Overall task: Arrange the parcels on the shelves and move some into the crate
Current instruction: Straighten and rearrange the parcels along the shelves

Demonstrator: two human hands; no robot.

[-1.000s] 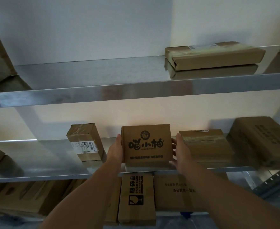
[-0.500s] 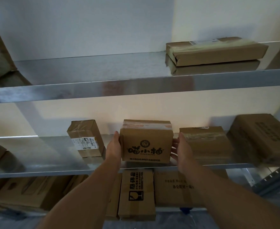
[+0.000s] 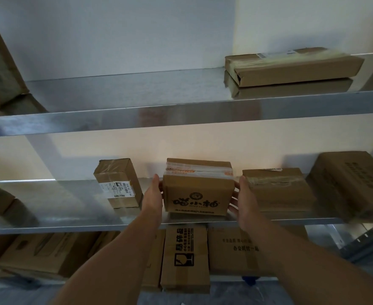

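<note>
While left hand and right hand press flat against its sides, printed parcel sits on middle shelf near front edge. Shelving looks partly done; crate unseen, transfers likely pending.

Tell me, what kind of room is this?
Probably a storeroom or parcel depot: long metal shelves hold many taped cardboard boxes, and the labelled box carries a shipping sticker.

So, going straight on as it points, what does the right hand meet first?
Likely the back wall: the right hand points up the gap between printed box and taped parcel; depth unclear.
</note>
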